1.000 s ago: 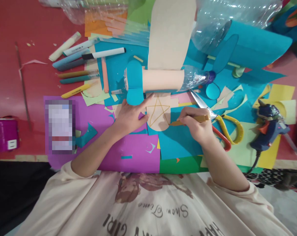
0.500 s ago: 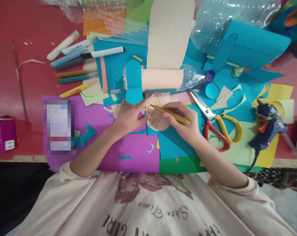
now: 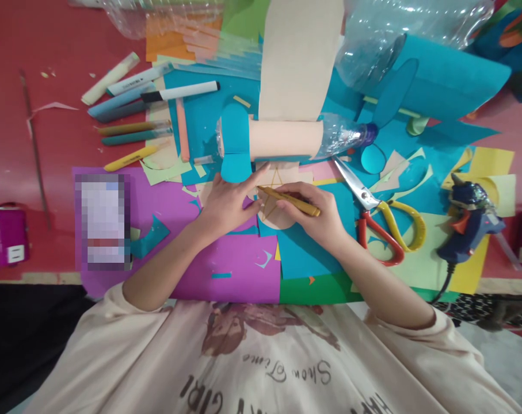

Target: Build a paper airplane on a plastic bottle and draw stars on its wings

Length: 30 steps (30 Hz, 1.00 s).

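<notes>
My right hand (image 3: 315, 210) is closed around a brown-yellow marker (image 3: 293, 201). Its tip points left, at the left side of a peach paper piece (image 3: 282, 219) with a rounded lower end. Thin star-like lines are drawn on that paper, partly covered by the marker and my fingers. My left hand (image 3: 230, 204) lies with fingers spread at the paper's left edge, index finger stretched toward its top. Just beyond both hands lies a plastic bottle (image 3: 342, 137) on its side, wrapped in peach paper with a blue paper band (image 3: 235, 138) near its base.
Scissors (image 3: 368, 207) with red and yellow handles lie right of my right hand, with a glue gun (image 3: 470, 218) farther right. Several markers (image 3: 131, 129) and a blurred-out phone (image 3: 105, 221) are at left. Paper scraps cover the coloured sheets; a clear plastic bottle (image 3: 373, 46) lies at the back.
My right hand has moved left with the marker, its tip going from the paper's upper middle to its left edge. My left hand stays in place.
</notes>
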Tool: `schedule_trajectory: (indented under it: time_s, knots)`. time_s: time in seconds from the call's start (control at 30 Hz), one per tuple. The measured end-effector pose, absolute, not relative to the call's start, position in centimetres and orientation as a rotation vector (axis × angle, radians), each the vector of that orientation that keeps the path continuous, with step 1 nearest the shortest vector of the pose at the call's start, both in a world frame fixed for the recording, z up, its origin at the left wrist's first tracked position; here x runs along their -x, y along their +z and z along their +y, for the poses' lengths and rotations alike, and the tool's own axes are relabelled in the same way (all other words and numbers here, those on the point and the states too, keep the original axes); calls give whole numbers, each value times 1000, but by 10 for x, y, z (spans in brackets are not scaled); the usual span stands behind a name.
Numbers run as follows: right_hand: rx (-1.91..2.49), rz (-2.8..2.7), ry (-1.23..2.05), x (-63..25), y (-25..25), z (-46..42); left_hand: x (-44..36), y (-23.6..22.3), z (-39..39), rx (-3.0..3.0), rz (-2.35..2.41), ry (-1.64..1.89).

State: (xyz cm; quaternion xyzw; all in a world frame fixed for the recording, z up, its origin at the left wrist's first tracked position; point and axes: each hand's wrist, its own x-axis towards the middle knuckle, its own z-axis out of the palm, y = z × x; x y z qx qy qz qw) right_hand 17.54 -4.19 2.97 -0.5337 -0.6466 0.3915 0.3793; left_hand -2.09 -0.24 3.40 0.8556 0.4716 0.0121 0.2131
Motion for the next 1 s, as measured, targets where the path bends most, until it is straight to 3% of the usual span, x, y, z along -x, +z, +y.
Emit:
schedule_trajectory:
  time_s: [1.0]
  knots:
    - [1380, -1930, 971, -196, 67, -54, 19, 37, -2, -2321, 1316, -39]
